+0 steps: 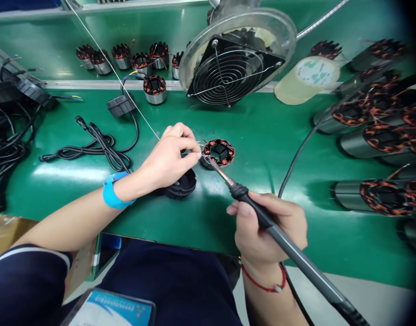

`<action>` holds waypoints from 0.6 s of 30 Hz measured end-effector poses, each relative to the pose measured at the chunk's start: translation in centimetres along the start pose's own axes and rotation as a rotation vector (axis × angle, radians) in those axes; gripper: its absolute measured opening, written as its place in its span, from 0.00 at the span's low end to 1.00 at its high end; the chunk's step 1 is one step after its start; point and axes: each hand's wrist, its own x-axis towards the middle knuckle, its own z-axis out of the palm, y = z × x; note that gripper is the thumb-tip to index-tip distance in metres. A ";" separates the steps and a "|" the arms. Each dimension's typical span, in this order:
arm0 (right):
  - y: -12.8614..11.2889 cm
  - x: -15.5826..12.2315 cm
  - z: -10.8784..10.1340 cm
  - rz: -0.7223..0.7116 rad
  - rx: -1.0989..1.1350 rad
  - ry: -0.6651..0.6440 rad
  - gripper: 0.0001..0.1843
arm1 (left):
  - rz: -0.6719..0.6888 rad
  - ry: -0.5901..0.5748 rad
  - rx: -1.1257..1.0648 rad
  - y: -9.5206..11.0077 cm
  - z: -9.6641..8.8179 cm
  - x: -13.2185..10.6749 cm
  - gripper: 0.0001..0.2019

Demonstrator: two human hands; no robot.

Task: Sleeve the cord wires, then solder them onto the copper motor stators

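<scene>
My left hand [177, 154] pinches a thin wire at the left rim of a motor stator [230, 151] with copper windings, which stands on the green bench. A line of solder wire [140, 111] comes down from the upper left into the same hand. Wrapped in my right hand [269, 226] is a soldering iron [296, 258]; its tip meets the wire joint at the stator's near left edge. Below my left hand sits a round black housing [183, 185], partly covered by the hand.
A fan [224, 74] in a clear hood hangs over the back. Several stators [350, 113] crowd the right side, others [121, 56] line the back ledge. A coiled black cable [102, 140] with a housing lies left; more cables [11, 154] pile at far left. A tape roll [306, 79] stands behind.
</scene>
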 end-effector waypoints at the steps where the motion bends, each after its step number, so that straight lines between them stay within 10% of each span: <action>1: 0.0 0.0 0.0 0.002 -0.004 -0.001 0.12 | 0.002 0.001 -0.004 0.0 0.0 0.0 0.07; 18: -0.2 0.1 0.1 -0.004 0.025 -0.013 0.14 | 0.061 0.010 -0.013 -0.2 0.2 0.1 0.07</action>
